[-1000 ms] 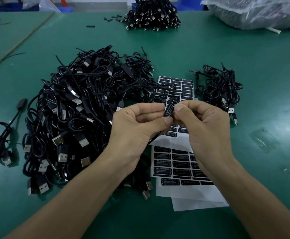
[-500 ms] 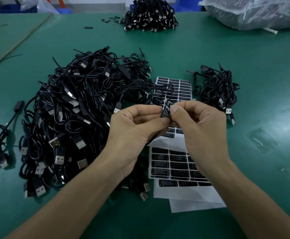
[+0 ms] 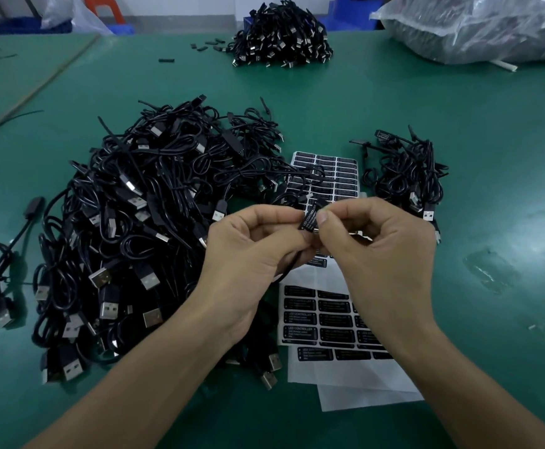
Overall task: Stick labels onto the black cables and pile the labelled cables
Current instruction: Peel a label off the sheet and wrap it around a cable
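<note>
On my feed, the left hand [image 3: 255,254] grips a thin black cable [image 3: 292,268] while the right hand [image 3: 381,251] pinches a small black printed label [image 3: 310,218] against it, above the white label sheets [image 3: 345,377].

Large cable heap [image 3: 141,228] blocks the left, small cable pile [image 3: 407,176] the right; free passage over bare mat [image 3: 498,124] far right.

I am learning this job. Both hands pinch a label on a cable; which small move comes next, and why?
Probably press the label flat onto the cable: the left hand and right hand both pinch it, so sticking seems unfinished. Piling follows.
</note>
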